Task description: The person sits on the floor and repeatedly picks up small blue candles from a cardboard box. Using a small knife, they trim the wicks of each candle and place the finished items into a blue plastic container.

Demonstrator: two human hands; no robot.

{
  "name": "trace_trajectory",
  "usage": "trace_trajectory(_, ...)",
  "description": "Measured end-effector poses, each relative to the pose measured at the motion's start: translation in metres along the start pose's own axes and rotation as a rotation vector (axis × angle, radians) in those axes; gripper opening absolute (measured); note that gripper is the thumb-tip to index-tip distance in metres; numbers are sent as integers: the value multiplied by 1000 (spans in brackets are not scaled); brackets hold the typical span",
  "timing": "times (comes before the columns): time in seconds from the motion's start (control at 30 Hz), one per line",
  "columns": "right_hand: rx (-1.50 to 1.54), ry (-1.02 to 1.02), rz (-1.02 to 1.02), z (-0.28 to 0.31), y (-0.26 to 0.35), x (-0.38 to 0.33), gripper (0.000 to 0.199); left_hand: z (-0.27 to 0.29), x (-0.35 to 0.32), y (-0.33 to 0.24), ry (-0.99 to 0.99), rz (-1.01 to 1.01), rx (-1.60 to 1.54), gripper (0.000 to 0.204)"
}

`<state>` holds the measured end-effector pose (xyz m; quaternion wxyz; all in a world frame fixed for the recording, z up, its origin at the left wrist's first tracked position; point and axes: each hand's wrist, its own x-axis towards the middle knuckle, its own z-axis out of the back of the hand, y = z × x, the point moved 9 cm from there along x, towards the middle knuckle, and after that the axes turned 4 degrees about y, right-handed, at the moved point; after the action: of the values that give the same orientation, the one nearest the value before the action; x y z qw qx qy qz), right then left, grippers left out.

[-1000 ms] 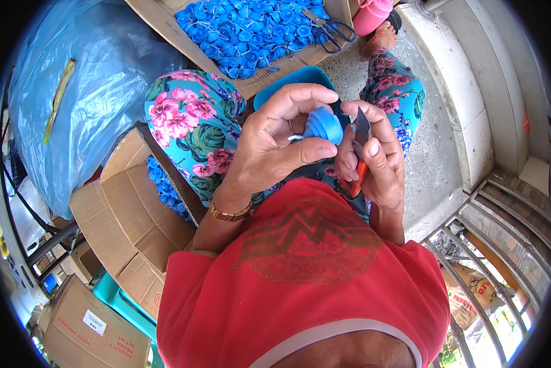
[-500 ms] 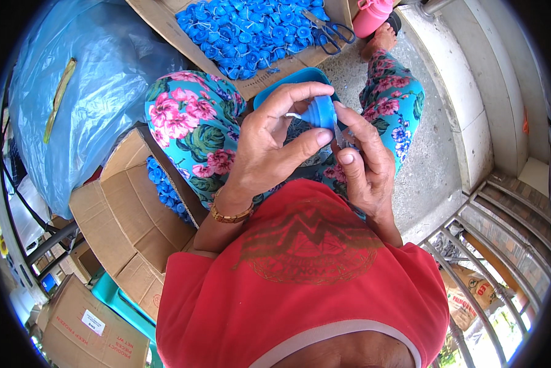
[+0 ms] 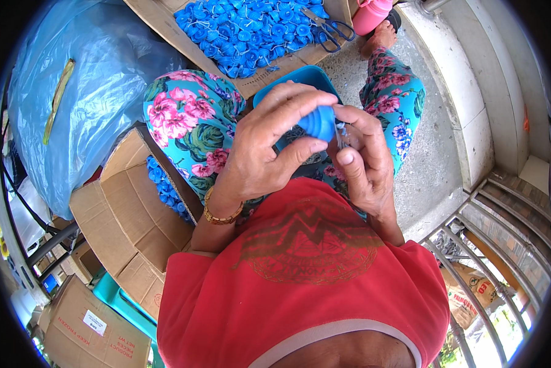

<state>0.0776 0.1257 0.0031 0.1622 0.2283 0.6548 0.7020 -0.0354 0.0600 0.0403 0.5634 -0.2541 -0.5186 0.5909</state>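
In front of my chest, my left hand grips a small ridged blue plastic cup-shaped piece between thumb and fingers. Close to its right rim, my right hand pinches a thin small blade, partly hidden by the fingers. Bits of blue trimming cling around the blade. Whether the blade touches the piece right now is hard to make out. Below my hands, between my knees, is a blue basin, mostly covered by the left hand.
Ahead lies an open cardboard box heaped with similar blue pieces; scissors rest at its right edge. A pink bottle stands beyond. To the left are a blue plastic bag and another cardboard box. Metal railings run at lower right.
The blue piece has been turned in my left hand, and its white string has gone out of sight. My right hand's blade has come slightly away from the rim, with blue trimmings showing.
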Motion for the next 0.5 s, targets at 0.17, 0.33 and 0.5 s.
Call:
trace_trajectory(0.17, 126, 6, 30, -1, 3, 1, 36, -1, 2, -5, 19, -89, 66, 43)
trace_trajectory(0.33, 79, 15, 26, -1, 5, 0, 36, -1, 2, -8, 44, -102, 96, 44)
trace_trajectory(0.5, 63, -5, 1, -1, 3, 1, 32, -1, 3, -9, 68, -120, 101, 43)
